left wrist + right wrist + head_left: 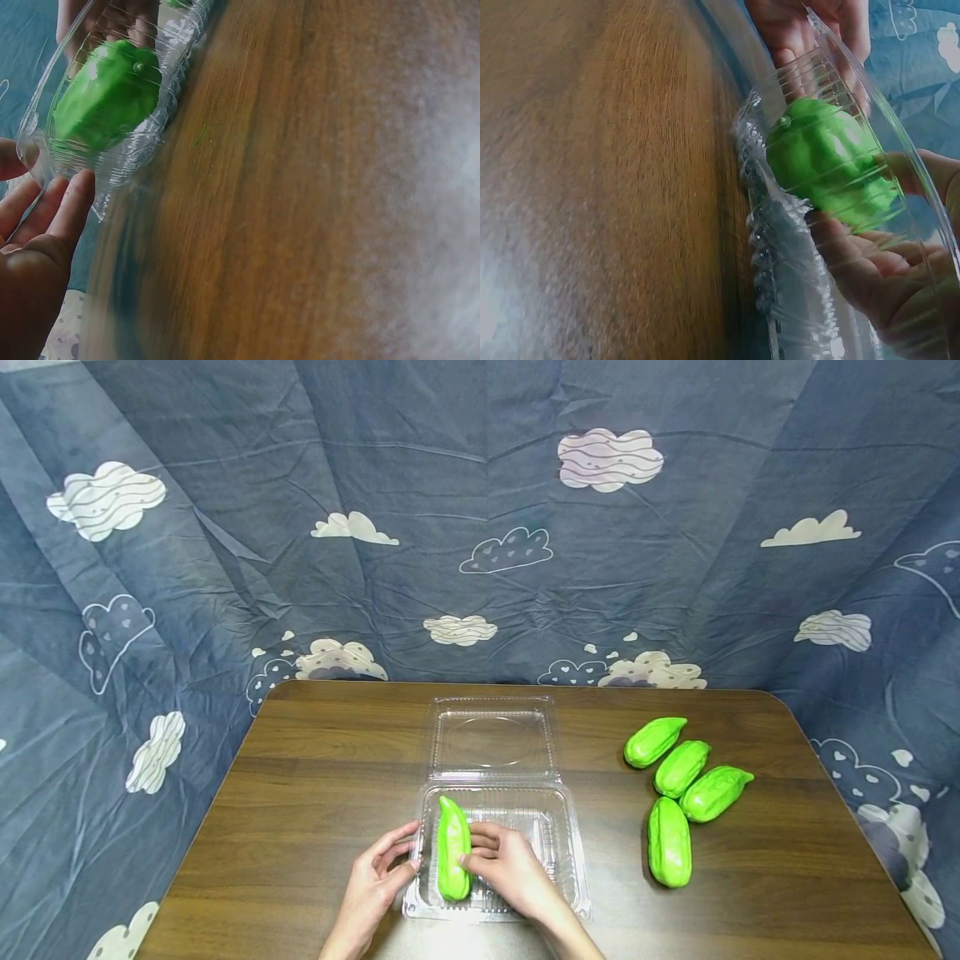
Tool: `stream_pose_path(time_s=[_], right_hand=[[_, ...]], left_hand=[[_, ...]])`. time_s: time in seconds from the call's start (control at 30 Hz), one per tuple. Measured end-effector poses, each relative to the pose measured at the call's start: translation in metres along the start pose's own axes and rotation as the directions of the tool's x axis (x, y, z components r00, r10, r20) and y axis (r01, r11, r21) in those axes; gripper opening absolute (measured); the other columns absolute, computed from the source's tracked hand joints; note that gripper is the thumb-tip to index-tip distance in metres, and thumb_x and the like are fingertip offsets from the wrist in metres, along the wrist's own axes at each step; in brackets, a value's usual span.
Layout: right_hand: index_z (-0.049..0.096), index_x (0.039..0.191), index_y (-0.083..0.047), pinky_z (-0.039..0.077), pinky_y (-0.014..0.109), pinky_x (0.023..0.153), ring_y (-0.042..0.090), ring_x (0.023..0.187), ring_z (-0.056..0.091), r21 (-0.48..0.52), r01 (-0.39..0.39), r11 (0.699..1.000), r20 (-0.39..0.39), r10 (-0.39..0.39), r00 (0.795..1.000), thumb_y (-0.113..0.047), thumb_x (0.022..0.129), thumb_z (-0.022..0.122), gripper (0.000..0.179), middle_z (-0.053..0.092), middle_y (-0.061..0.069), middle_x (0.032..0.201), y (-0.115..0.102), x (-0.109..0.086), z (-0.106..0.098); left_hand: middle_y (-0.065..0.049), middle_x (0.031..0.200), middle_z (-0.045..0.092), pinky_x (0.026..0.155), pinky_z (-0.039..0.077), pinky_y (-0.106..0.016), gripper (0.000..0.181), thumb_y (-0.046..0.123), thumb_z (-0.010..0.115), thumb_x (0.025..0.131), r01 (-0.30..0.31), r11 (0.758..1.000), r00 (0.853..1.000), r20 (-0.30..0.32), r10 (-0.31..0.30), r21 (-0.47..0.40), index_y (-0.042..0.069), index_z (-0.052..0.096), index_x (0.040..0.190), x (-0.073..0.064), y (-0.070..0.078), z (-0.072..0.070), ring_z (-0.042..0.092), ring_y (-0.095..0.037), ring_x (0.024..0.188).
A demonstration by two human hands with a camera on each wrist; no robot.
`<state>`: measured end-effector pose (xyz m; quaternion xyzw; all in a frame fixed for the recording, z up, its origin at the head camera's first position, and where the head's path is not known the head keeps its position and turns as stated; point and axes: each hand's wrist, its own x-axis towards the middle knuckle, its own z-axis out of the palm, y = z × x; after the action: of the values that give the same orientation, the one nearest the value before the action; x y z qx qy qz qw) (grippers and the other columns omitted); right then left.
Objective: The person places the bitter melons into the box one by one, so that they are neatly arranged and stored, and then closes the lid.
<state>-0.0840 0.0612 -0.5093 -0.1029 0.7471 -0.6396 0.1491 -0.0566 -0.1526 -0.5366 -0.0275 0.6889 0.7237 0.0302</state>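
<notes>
A clear plastic clamshell container (525,797) lies open on the table, its lid (491,742) folded back away from me. Inside the left part of its tray is a glossy green toy vegetable (452,839), long and ridged, its pointed tip facing the far side. My right hand (517,870) reaches into the tray and grips this vegetable between thumb and fingers. At the container's left edge, my left hand (372,878) pinches the rim, thumb above and fingers against the outer wall. Through the clear wall, the right wrist view shows the vegetable's rounded end (817,150).
Several more green toy vegetables lie in a loose group on the right of the wooden table (315,802), one of them (669,843) nearest to me. A blue curtain (480,485) with a cloud print hangs behind the table and along both sides.
</notes>
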Motion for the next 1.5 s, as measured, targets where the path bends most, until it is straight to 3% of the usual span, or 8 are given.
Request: stream_pose_path(time_s=[0.37, 0.63, 0.87, 1.5], right_hand=[[0.059, 0.121, 0.013, 0.055, 0.023, 0.075, 0.023, 0.086, 0.069, -0.072, -0.025, 0.997, 0.000, 0.025, 1.000, -0.008, 0.081, 0.075, 0.047, 0.067, 0.017, 0.101, 0.002, 0.009, 0.007], [0.062, 0.118, 0.012, 0.055, 0.026, 0.073, 0.020, 0.082, 0.069, -0.093, -0.044, 0.995, 0.000, 0.044, 0.999, -0.012, 0.081, 0.075, 0.046, 0.068, 0.014, 0.096, 0.000, 0.011, 0.009], [0.056, 0.121, 0.016, 0.056, 0.027, 0.066, 0.020, 0.080, 0.066, -0.074, -0.071, 0.995, 0.015, 0.072, 0.997, -0.012, 0.080, 0.075, 0.053, 0.065, 0.011, 0.091, -0.001, 0.012, 0.010], [0.050, 0.127, 0.017, 0.059, 0.038, 0.070, 0.023, 0.076, 0.067, 0.051, -0.138, 0.989, 0.040, 0.136, 0.990, -0.010, 0.083, 0.074, 0.057, 0.062, 0.015, 0.096, 0.000, 0.013, 0.006]], left_hand=[[-0.015, 0.135, 0.056, 0.090, 0.050, -0.027, 0.051, -0.008, 0.067, 0.083, 0.027, 1.000, 1.000, 0.014, -0.027, -0.014, 0.001, 0.058, 0.132, 0.000, -0.001, -0.001, 0.058, -0.022, 0.115], [-0.016, 0.135, 0.056, 0.091, 0.050, -0.028, 0.051, -0.008, 0.066, 0.083, 0.026, 1.000, 0.999, 0.019, -0.026, -0.013, 0.002, 0.058, 0.133, 0.000, -0.001, -0.001, 0.057, -0.025, 0.116], [-0.017, 0.134, 0.056, 0.090, 0.050, -0.028, 0.051, -0.007, 0.066, 0.083, 0.030, 0.999, 0.999, 0.022, -0.029, -0.015, 0.001, 0.057, 0.133, 0.000, -0.001, -0.001, 0.057, -0.026, 0.117], [-0.015, 0.136, 0.056, 0.091, 0.050, -0.029, 0.051, -0.008, 0.066, 0.083, 0.035, 0.999, 0.999, 0.012, -0.035, -0.010, 0.002, 0.058, 0.132, 0.000, 0.001, -0.001, 0.057, -0.028, 0.117]])
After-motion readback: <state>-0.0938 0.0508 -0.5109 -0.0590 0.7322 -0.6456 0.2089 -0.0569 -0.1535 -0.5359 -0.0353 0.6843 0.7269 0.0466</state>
